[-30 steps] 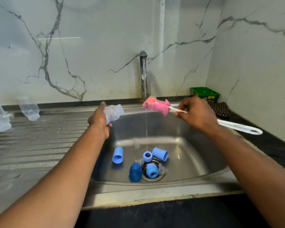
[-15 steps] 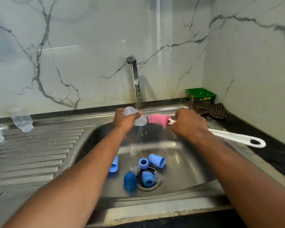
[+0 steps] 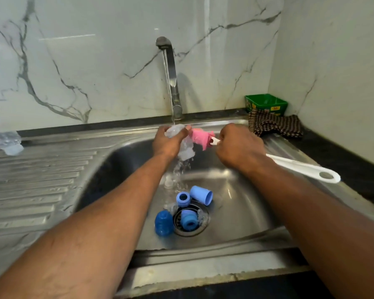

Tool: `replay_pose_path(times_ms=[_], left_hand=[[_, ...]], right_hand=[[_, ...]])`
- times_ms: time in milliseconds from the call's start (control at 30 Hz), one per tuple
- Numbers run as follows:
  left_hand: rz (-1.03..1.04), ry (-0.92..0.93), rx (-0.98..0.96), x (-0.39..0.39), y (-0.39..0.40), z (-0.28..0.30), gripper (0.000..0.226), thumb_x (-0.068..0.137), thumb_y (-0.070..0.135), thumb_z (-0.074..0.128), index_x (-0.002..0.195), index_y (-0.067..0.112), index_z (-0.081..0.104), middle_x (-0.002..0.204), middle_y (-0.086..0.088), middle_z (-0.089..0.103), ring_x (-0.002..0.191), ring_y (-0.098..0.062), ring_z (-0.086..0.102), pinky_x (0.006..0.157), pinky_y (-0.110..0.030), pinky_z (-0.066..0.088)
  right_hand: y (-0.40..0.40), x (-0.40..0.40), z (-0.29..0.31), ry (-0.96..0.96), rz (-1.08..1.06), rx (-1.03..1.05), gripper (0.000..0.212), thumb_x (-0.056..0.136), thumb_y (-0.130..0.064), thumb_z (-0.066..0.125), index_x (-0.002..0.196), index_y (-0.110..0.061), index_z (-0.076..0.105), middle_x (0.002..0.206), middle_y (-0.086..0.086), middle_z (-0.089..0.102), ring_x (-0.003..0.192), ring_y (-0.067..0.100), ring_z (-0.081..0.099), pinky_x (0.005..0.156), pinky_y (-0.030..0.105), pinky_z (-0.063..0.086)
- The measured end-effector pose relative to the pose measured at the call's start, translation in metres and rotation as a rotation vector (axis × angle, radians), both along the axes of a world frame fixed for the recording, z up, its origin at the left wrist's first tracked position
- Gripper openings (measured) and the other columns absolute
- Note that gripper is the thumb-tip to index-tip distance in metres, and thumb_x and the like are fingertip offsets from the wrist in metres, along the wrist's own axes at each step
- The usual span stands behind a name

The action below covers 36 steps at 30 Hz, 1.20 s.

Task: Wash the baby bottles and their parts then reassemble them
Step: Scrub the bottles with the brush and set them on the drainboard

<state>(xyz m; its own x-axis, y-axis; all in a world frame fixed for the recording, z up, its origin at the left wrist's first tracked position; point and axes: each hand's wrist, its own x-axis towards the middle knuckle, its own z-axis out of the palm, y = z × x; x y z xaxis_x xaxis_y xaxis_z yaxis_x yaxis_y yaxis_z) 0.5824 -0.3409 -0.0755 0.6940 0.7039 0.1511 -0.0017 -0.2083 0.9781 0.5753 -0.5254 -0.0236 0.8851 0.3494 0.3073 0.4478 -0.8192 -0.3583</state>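
Observation:
My left hand (image 3: 167, 142) grips a clear baby bottle (image 3: 185, 147) under the running tap (image 3: 171, 78), mouth tilted down, and water pours out of it. My right hand (image 3: 239, 147) holds a bottle brush by its white handle (image 3: 304, 168); the pink sponge head (image 3: 201, 138) sits just right of the bottle. In the steel sink (image 3: 246, 203) lie several blue parts: a cap (image 3: 201, 195), a ring (image 3: 183, 199), another ring (image 3: 189, 220) on the drain, and a darker blue cap (image 3: 163, 223). A clear bottle (image 3: 7, 141) lies on the drainboard at far left.
A ribbed steel drainboard (image 3: 37, 186) spreads to the left of the basin. A checked cloth (image 3: 274, 126) and a green box (image 3: 266, 104) sit in the back right corner on the dark counter. Marble walls close off the back and right.
My left hand has carried the bottle from the basin's left rim to under the tap and tipped it; water now spills from it. The brush stays beside it.

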Motion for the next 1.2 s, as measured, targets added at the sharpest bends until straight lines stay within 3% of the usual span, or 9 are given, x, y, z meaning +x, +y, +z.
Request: replay_pose_path(times_ms=[67,133,200,300,500,633,767,1067,1200], left_hand=[[-0.035,-0.087,-0.275,0.000,-0.002,0.009,0.047,0.080,0.040,0.078,0.116,0.019,0.057,0.103,-0.009,0.067,0.072,-0.019,0.064,0.055,-0.029,0.055],[-0.141,-0.158,-0.582,-0.005,-0.002,0.019,0.027,0.087,0.031,0.070,0.107,0.014,0.063,0.087,-0.011,0.066,0.052,-0.017,0.058,0.044,-0.022,0.048],[-0.226,-0.192,-0.739,-0.013,-0.002,0.021,0.019,0.088,0.025,0.065,0.100,0.010,0.064,0.080,-0.012,0.064,0.051,-0.017,0.059,0.056,-0.027,0.058],[-0.318,-0.281,-0.855,-0.019,-0.001,0.020,0.021,0.089,0.017,0.059,0.106,0.006,0.059,0.089,-0.016,0.062,0.068,-0.023,0.061,0.076,-0.037,0.059],[-0.446,-0.355,-0.860,-0.018,-0.006,0.022,0.033,0.089,0.012,0.064,0.119,0.001,0.057,0.096,-0.018,0.066,0.079,-0.024,0.065,0.081,-0.036,0.057],[-0.427,-0.156,-0.629,-0.017,-0.007,0.012,0.051,0.080,0.018,0.075,0.127,0.005,0.059,0.099,-0.013,0.065,0.080,-0.022,0.063,0.074,-0.035,0.057],[-0.373,-0.041,-0.458,-0.019,-0.002,0.002,0.033,0.079,0.029,0.079,0.105,0.013,0.068,0.087,-0.009,0.067,0.068,-0.019,0.060,0.062,-0.030,0.047],[-0.454,0.074,-0.328,-0.020,-0.004,-0.003,0.055,0.086,0.064,0.058,0.103,0.013,0.066,0.077,-0.006,0.068,0.060,-0.015,0.059,0.053,-0.023,0.044],[-0.389,0.077,-0.295,-0.018,-0.004,0.003,0.058,0.087,0.071,0.048,0.105,0.019,0.067,0.083,-0.002,0.070,0.065,-0.011,0.059,0.060,-0.026,0.042]], right_hand=[[-0.002,0.004,0.000,0.002,-0.022,0.036,0.029,0.091,-0.026,0.056,0.117,-0.016,0.062,0.122,0.013,0.062,0.114,0.034,0.058,0.087,0.035,0.044],[-0.004,0.007,0.000,-0.006,-0.038,0.075,0.027,0.092,-0.026,0.054,0.115,-0.016,0.063,0.120,0.013,0.064,0.112,0.034,0.058,0.085,0.035,0.044],[-0.003,0.009,-0.001,0.006,-0.039,0.111,0.025,0.091,-0.025,0.054,0.112,-0.016,0.064,0.117,0.012,0.065,0.110,0.033,0.059,0.083,0.035,0.045],[-0.001,0.010,-0.003,0.044,-0.026,0.161,0.021,0.088,-0.022,0.055,0.104,-0.015,0.068,0.111,0.011,0.067,0.103,0.033,0.062,0.083,0.036,0.049],[0.002,0.016,-0.009,0.063,0.027,0.212,0.019,0.089,-0.023,0.056,0.098,-0.015,0.071,0.100,0.014,0.069,0.094,0.034,0.064,0.082,0.038,0.054],[0.006,0.018,-0.011,0.042,0.095,0.220,0.013,0.089,-0.023,0.059,0.092,-0.016,0.069,0.090,0.009,0.067,0.084,0.029,0.064,0.079,0.038,0.055],[0.008,0.018,-0.013,0.018,0.126,0.198,0.013,0.089,-0.022,0.058,0.092,-0.016,0.070,0.089,0.009,0.067,0.082,0.029,0.064,0.078,0.040,0.056],[0.003,0.022,-0.016,0.046,0.087,0.176,0.011,0.087,-0.021,0.060,0.090,-0.016,0.070,0.092,0.010,0.068,0.085,0.029,0.064,0.077,0.036,0.055],[0.003,0.024,-0.017,0.059,0.076,0.183,0.011,0.087,-0.022,0.061,0.091,-0.016,0.070,0.092,0.010,0.068,0.086,0.029,0.065,0.078,0.036,0.055]])
